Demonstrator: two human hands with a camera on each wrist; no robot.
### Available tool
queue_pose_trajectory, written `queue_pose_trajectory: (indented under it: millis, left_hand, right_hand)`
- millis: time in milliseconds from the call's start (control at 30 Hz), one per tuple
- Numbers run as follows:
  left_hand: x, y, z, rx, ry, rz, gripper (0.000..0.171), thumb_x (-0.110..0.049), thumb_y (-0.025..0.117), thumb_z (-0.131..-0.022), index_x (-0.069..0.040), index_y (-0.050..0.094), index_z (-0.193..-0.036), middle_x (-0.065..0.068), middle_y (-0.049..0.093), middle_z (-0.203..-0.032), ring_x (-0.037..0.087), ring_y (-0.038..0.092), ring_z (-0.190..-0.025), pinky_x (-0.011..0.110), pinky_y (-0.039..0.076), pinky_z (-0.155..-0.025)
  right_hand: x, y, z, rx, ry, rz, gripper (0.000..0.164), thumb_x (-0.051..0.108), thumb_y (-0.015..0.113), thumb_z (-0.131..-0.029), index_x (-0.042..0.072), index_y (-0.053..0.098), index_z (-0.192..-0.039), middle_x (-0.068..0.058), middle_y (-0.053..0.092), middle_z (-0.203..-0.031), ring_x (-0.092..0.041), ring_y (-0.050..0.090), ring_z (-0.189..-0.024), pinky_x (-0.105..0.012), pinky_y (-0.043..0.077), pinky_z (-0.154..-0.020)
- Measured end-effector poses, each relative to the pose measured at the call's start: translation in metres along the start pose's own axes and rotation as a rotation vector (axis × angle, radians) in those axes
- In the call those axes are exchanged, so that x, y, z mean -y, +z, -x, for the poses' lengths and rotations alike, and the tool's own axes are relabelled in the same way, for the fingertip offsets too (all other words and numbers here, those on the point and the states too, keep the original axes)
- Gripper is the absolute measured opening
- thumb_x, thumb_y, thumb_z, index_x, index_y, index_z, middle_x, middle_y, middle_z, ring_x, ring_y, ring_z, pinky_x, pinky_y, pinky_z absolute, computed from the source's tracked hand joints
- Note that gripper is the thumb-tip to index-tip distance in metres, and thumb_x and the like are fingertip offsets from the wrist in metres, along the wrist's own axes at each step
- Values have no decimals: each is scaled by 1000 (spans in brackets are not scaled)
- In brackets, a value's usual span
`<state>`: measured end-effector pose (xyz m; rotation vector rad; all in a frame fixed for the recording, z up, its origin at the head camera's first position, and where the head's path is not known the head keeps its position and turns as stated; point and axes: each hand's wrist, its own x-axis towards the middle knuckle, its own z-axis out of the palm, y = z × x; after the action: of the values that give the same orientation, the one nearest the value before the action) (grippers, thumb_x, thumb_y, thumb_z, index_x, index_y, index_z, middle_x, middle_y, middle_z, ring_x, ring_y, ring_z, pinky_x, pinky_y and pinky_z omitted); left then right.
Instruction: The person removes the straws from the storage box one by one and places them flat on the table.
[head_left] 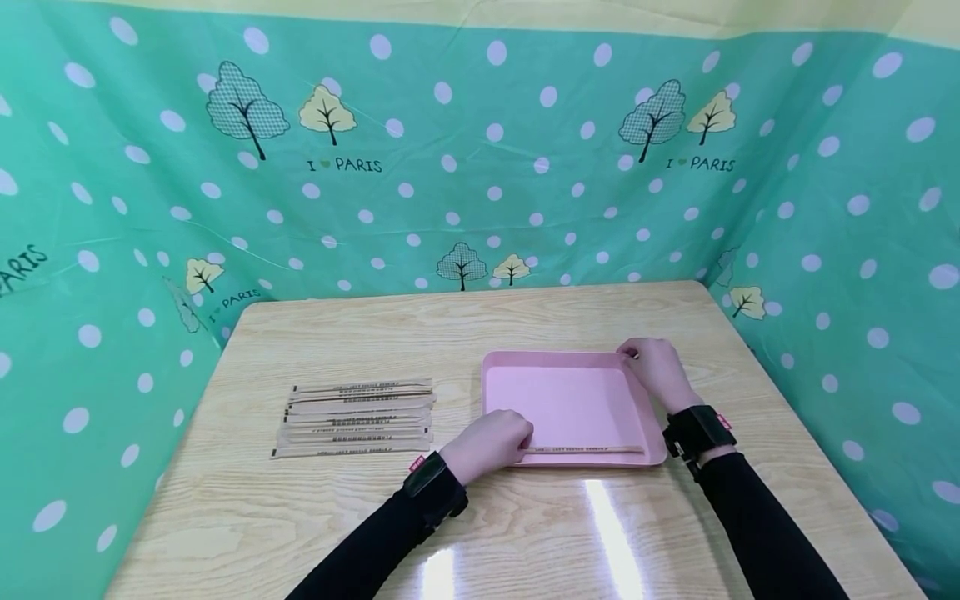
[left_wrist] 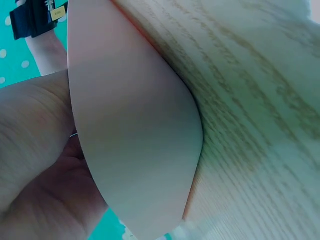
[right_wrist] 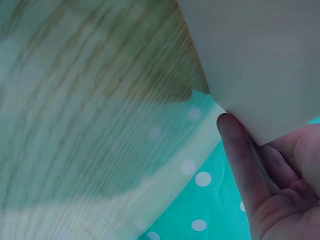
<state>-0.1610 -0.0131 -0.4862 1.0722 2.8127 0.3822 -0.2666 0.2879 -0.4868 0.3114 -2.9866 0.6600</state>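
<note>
Inside the pink tray [head_left: 566, 400], along its near wall, lies a long thin paper-wrapped stick [head_left: 585, 450] with printed text. My left hand [head_left: 491, 446] reaches over the tray's near left corner and pinches the left end of that stick. At the far right corner my right hand [head_left: 656, 375] grips the tray rim, its fingers bent over the edge. In the left wrist view the tray's outer wall [left_wrist: 135, 115] stands beside my thumb, and the stick is hidden. The right wrist view has my fingers [right_wrist: 245, 165] against the tray corner [right_wrist: 265, 90].
Several similar paper-wrapped sticks [head_left: 356, 421] lie side by side in a row on the wooden table [head_left: 225, 517], left of the tray. A green dotted cloth [head_left: 420, 183] hangs around the table at the back and both sides. Light glares near the front.
</note>
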Motion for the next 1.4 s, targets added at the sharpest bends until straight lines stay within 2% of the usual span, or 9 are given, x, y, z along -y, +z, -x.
queue_pose_trajectory:
  millis: [300, 533, 667, 900, 1233, 1400]
  left_hand:
    - [0, 2, 1, -35, 20, -60, 21, -6, 76, -81, -14, 59, -72, -7, 57, -72, 7, 46, -65, 20, 39, -61]
    - [0, 0, 2, -30, 9, -80, 25, -9, 77, -82, -16, 55, -72, -7, 53, -72, 7, 44, -65, 20, 35, -59]
    - [-2, -2, 2, -50, 18, -91, 26, -8, 76, -81, -16, 53, -71, -8, 50, -71, 7, 43, -64, 19, 34, -57]
    - [-6, -12, 4, -78, 29, -105, 27, -4, 73, -82, -16, 52, -70, -8, 44, -69, 7, 41, -64, 18, 32, -56]
    - [-10, -34, 15, -150, 46, -160, 21, -4, 70, -84, -15, 57, -71, -7, 55, -70, 5, 45, -63, 17, 34, -55]
    - [-13, -39, 18, -143, 55, -155, 20, -4, 69, -83, -15, 58, -71, -6, 57, -70, 6, 47, -62, 17, 36, -55]
  right_hand:
    - [1, 0, -1, 7, 10, -1, 17, 3, 63, -98, -4, 74, -108, -24, 75, -106, -38, 70, -98, -50, 56, -83]
    - [3, 1, 0, 6, 15, -3, 17, 4, 62, -98, -3, 75, -108, -23, 75, -106, -37, 70, -98, -49, 57, -83]
    - [3, 2, -1, 16, 16, -5, 17, 4, 62, -99, -3, 75, -108, -24, 74, -107, -38, 70, -98, -50, 56, -83]
    - [2, 0, -1, 19, 22, -7, 17, 3, 62, -99, -3, 74, -108, -23, 75, -107, -38, 70, -100, -50, 56, -85]
    - [2, -1, -1, 19, 14, -2, 17, 2, 62, -98, -4, 74, -108, -24, 74, -106, -40, 70, -101, -52, 56, -86]
    - [3, -2, -1, 28, 18, -1, 17, 2, 62, -98, -4, 74, -109, -24, 74, -107, -40, 69, -101, -52, 56, -86]
